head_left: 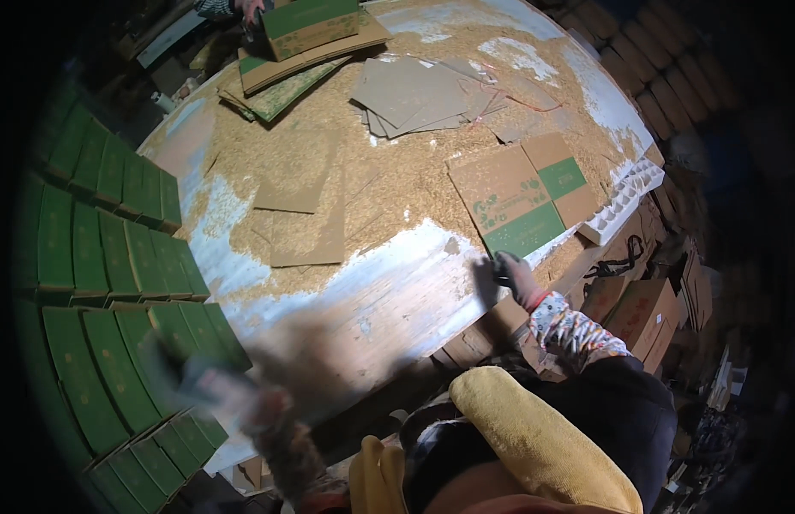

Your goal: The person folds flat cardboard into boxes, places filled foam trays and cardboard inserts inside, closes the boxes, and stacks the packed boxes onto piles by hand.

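Note:
A flattened brown carton with green panels [516, 199] lies on the husk-strewn table [389, 291] near its right edge. My right hand [513, 276], in a dark glove, reaches across the table edge and grips the carton's near corner. My left hand [258, 403] is low on the left beside the table's front edge. It is badly blurred by motion, with a pale smear next to it. I cannot tell whether it holds anything.
Stacks of folded green cartons [114, 283] fill the left side. Grey card sheets [414, 94] and brown card pieces [303, 214] lie on the table. A white egg tray [627, 199] sits at the right edge. Another person's hand [248, 8] holds a green box [312, 26] at the far end.

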The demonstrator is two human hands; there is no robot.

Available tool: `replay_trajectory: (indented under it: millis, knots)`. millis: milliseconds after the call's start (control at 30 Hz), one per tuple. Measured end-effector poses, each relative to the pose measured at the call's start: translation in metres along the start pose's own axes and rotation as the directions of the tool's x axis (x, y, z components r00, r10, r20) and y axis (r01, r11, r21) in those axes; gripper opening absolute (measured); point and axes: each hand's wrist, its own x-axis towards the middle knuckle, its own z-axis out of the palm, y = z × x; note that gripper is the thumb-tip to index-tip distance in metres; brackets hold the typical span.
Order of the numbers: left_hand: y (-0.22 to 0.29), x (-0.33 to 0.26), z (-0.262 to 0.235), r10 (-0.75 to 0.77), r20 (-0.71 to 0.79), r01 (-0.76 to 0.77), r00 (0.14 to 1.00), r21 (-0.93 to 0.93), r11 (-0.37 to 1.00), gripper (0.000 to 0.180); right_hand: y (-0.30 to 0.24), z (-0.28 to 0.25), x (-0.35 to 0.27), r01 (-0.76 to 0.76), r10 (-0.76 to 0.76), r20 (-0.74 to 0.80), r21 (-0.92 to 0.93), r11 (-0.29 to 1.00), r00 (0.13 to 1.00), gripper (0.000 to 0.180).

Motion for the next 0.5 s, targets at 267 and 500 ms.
replay_trajectory:
  millis: [267,500]
  knots:
    - [-0.026,-0.087,0.372,-0.577,0.417,0.636,0.702,-0.003,0.772,0.071,-0.146,-0.171,0.242,0.415,-0.476,-0.266,-0.255,0.873,0.838,0.06]
    - [-0.157,-0.056,0.55,-0.705,0.29,0.618,0.647,0.342,0.708,0.091,-0.231,-0.33,0.458,-0.001,-0.503,-0.546,-0.677,0.736,0.67,0.114]
